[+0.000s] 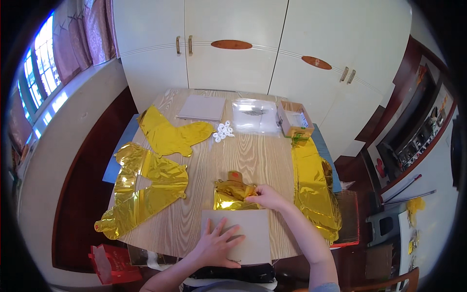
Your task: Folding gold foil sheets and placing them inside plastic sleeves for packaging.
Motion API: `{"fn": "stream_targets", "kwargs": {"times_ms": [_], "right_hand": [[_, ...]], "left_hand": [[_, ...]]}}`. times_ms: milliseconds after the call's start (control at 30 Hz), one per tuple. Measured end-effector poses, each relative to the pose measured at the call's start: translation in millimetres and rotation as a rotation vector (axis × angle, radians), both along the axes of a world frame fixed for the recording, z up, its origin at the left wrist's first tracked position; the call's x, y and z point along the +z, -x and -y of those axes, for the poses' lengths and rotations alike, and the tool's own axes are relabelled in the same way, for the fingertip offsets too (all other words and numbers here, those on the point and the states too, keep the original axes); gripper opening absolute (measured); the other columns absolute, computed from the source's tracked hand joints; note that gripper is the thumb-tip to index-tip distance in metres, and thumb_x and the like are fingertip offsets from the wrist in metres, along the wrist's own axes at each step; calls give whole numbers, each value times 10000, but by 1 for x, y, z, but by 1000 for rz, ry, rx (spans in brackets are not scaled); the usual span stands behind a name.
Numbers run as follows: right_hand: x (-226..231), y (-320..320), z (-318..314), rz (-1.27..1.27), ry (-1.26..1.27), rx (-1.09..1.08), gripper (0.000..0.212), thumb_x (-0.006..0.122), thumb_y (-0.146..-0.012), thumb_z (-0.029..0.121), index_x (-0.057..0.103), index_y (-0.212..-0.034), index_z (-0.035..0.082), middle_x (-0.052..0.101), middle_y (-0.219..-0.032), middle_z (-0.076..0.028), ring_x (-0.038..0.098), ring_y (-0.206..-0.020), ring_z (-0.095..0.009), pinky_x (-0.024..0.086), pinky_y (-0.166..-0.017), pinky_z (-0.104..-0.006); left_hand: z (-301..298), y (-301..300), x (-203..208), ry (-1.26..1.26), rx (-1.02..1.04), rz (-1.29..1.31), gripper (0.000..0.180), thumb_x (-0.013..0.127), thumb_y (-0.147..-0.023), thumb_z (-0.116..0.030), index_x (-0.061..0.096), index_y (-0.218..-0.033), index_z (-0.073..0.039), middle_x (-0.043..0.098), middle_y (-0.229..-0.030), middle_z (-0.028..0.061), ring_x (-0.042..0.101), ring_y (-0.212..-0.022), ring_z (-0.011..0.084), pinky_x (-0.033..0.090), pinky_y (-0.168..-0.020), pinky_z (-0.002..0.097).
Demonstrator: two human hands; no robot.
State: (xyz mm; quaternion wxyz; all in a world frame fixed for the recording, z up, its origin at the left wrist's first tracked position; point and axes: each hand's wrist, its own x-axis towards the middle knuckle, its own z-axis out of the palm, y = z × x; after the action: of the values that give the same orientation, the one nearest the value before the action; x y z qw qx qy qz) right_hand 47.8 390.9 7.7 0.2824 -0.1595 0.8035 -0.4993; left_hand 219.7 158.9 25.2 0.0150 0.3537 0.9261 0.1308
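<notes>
Seen from above, a person works at a wooden bench point(253, 155). The left hand point(217, 245) lies flat, fingers spread, pressing a grey card point(253, 233) at the near edge. The right hand point(265, 197) pinches a folded gold foil balloon point(232, 194), which lies just beyond the card and touches its far edge. More flat gold balloons rest at the left point(146, 187), far left point(170, 134) and right point(314, 187). Small white discs point(222, 131), a clear bag point(255, 116), a grey sheet point(202, 107) and an open box point(294, 119) sit at the far side. The thin foil would likely crease or tear if tugged hard, and the card, overhanging the edge, could slip off if the pressing hand lifts.
</notes>
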Motion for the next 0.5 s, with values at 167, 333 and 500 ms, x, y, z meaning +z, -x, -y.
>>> {"fn": "stream_targets", "kwargs": {"times_ms": [167, 333, 500], "right_hand": [[-1, -29, -6, -184, 135, 17, 137, 644, -861, 61, 594, -982, 23, 674, -975, -89, 619, -840, -139, 482, -726, -274], [10, -55, -4, -452, 279, 103, 154, 638, -828, 23, 582, -970, 40, 666, -1026, -96, 650, -960, -232, 500, -821, -314], [-2, -78, -9, -868, 18, 221, 243, 619, -770, -6, 598, -1008, 36, 647, -1137, -102, 606, -1106, -287, 473, -960, -389]], "left_hand": [[1, 1, 1, 23, -10, 10, 890, 663, -606, -729, 509, -1348, -262, 388, -1461, 78, 256, -1374, 444, 147, -1000, 764], [0, 1, 5, 26, -9, 29, 885, 671, -609, -709, 506, -1350, -255, 391, -1456, 87, 254, -1371, 451, 131, -1009, 760], [-1, 4, 8, 123, -11, 157, 813, 668, -627, -676, 560, -1284, -208, 445, -1407, 90, 310, -1347, 409, 111, -1028, 749]]}}
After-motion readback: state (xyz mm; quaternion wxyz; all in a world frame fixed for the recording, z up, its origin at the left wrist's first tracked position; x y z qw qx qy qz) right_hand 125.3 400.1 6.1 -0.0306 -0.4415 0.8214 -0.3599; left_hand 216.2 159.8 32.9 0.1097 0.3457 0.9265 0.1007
